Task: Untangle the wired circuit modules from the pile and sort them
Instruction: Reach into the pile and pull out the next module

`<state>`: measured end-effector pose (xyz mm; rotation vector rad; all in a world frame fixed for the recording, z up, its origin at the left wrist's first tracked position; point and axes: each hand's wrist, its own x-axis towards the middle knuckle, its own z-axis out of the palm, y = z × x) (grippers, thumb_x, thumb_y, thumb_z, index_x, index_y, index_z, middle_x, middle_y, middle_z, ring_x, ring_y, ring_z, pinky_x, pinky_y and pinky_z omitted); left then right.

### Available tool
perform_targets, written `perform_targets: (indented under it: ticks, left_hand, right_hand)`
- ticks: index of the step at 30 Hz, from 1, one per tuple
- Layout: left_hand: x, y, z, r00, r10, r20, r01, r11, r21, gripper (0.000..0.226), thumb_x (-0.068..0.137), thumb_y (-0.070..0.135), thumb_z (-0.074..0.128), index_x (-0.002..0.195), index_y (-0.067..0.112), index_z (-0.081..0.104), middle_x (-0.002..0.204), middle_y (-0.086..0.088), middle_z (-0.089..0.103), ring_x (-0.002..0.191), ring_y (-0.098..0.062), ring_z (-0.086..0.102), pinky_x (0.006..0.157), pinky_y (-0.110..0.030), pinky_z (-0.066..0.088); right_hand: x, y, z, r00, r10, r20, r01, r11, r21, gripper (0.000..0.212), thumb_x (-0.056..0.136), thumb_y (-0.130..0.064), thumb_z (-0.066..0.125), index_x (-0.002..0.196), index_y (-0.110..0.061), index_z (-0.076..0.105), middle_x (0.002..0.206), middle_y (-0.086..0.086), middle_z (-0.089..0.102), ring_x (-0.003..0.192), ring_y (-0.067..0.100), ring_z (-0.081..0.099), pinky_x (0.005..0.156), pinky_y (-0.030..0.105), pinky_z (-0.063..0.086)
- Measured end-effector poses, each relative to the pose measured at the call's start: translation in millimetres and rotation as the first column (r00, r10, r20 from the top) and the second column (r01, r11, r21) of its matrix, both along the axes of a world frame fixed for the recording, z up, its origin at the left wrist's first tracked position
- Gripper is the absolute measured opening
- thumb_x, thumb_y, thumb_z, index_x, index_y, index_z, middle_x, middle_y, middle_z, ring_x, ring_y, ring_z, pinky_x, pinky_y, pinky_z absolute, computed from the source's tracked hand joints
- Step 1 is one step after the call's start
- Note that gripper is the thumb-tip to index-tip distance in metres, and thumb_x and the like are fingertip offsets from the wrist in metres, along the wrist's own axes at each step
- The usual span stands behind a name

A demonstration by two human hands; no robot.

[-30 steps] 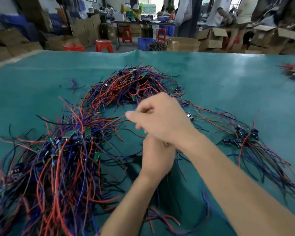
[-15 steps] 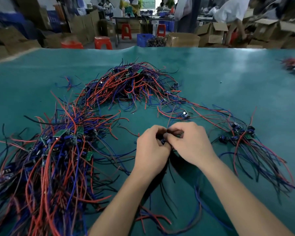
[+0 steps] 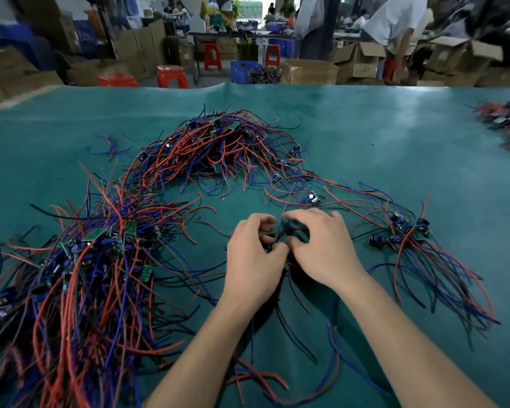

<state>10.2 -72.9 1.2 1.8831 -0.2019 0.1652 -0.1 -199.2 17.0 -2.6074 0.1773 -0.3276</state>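
A big tangled pile of red, blue and black wired circuit modules (image 3: 80, 260) covers the left of the green table, and a second heap (image 3: 218, 148) lies further back in the middle. A small sorted bunch of modules (image 3: 404, 234) lies to the right, its wires trailing toward me. My left hand (image 3: 253, 260) and my right hand (image 3: 321, 245) meet at the table's middle, fingers curled, both pinching one dark wired module (image 3: 289, 234) between them. Its wires hang down under my wrists. A lone module (image 3: 312, 198) lies just beyond my hands.
The green table mat (image 3: 395, 142) stretches to the far edge. Another small heap of modules (image 3: 507, 119) sits at the far right. Beyond the table are cardboard boxes (image 3: 357, 58), red stools (image 3: 171, 76) and a person bending over (image 3: 395, 22).
My right hand came down from its raised position over the pile to meet my left hand low on the table. Both hands now work the same module between them.
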Motion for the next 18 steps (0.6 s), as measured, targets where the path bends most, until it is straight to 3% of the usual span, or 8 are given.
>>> perform_targets:
  ticks: [2, 6, 8, 10, 12, 14, 18]
  left_hand:
    - [0, 0, 1, 1.000, 0.005, 0.004, -0.005, 1.000, -0.028, 0.035, 0.074, 0.006, 0.065, 0.105, 0.023, 0.063, 0.103, 0.002, 0.062, 0.079, -0.013, 0.061, 0.086, -0.041, 0.054]
    - [-1, 2, 2, 0.999, 0.030, 0.012, -0.029, 0.996, -0.082, 0.035, 0.076, 0.007, 0.065, 0.101, 0.031, 0.060, 0.110, 0.008, 0.055, 0.084, -0.001, 0.061, 0.080, -0.020, 0.053]
    - [-2, 2, 4, 1.000, 0.016, 0.012, -0.014, 0.993, -0.118, 0.036, 0.076, 0.005, 0.065, 0.100, 0.031, 0.060, 0.110, 0.008, 0.054, 0.086, -0.001, 0.062, 0.079, -0.022, 0.055]
    - [-3, 2, 5, 0.999, -0.004, 0.036, 0.009, 0.991, -0.135, 0.034, 0.077, 0.004, 0.066, 0.102, 0.027, 0.062, 0.110, 0.007, 0.056, 0.086, -0.001, 0.063, 0.077, -0.030, 0.058]
    - [-4, 1, 5, 0.998, -0.022, 0.061, 0.030, 0.989, -0.148, 0.033, 0.078, 0.005, 0.068, 0.103, 0.024, 0.063, 0.111, 0.004, 0.056, 0.085, -0.004, 0.064, 0.074, -0.035, 0.059]
    - [-5, 0, 5, 0.997, -0.027, 0.068, 0.037, 0.989, -0.146, 0.034, 0.076, 0.007, 0.069, 0.105, 0.024, 0.063, 0.112, 0.005, 0.055, 0.080, -0.005, 0.063, 0.074, -0.038, 0.059]
    - [-5, 2, 3, 0.999, -0.013, 0.037, 0.017, 0.995, -0.102, 0.046, 0.073, 0.025, 0.070, 0.117, 0.028, 0.058, 0.109, 0.013, 0.059, 0.084, -0.004, 0.061, 0.077, -0.027, 0.051]
  right_hand:
    - [1, 1, -1, 0.999, -0.015, 0.044, 0.013, 0.999, 0.050, 0.033, 0.084, -0.020, 0.070, 0.116, -0.030, 0.074, 0.117, -0.005, 0.070, 0.112, 0.028, 0.054, 0.101, 0.036, 0.041]
    - [0, -3, 2, 0.976, -0.102, 0.190, 0.069, 0.982, 0.175, 0.007, 0.085, -0.023, 0.071, 0.085, -0.021, 0.078, 0.082, -0.009, 0.074, 0.091, 0.020, 0.064, 0.085, 0.034, 0.050]
    - [0, -4, 4, 0.971, -0.094, 0.218, 0.044, 0.973, 0.225, 0.024, 0.087, -0.034, 0.071, 0.072, -0.015, 0.073, 0.062, -0.005, 0.065, 0.069, 0.015, 0.058, 0.073, 0.034, 0.048]
    - [-2, 1, 6, 0.984, -0.048, 0.172, -0.007, 0.951, 0.310, 0.035, 0.084, -0.045, 0.068, 0.070, -0.014, 0.071, 0.060, 0.000, 0.062, 0.060, 0.012, 0.054, 0.063, 0.028, 0.043]
    - [-3, 6, 7, 0.994, 0.014, 0.107, -0.068, 0.852, 0.519, 0.024, 0.084, -0.037, 0.074, 0.073, -0.016, 0.074, 0.063, 0.000, 0.069, 0.058, 0.007, 0.057, 0.057, 0.026, 0.043]
    - [-2, 7, 7, 0.997, 0.030, 0.064, -0.067, 0.679, 0.731, 0.010, 0.084, -0.014, 0.080, 0.075, -0.015, 0.075, 0.069, 0.003, 0.075, 0.055, 0.008, 0.061, 0.052, 0.023, 0.046]
    - [-2, 0, 11, 0.995, -0.058, 0.086, -0.042, 0.539, 0.842, 0.014, 0.080, 0.000, 0.081, 0.076, -0.012, 0.075, 0.070, 0.008, 0.074, 0.065, 0.017, 0.068, 0.061, 0.028, 0.056]
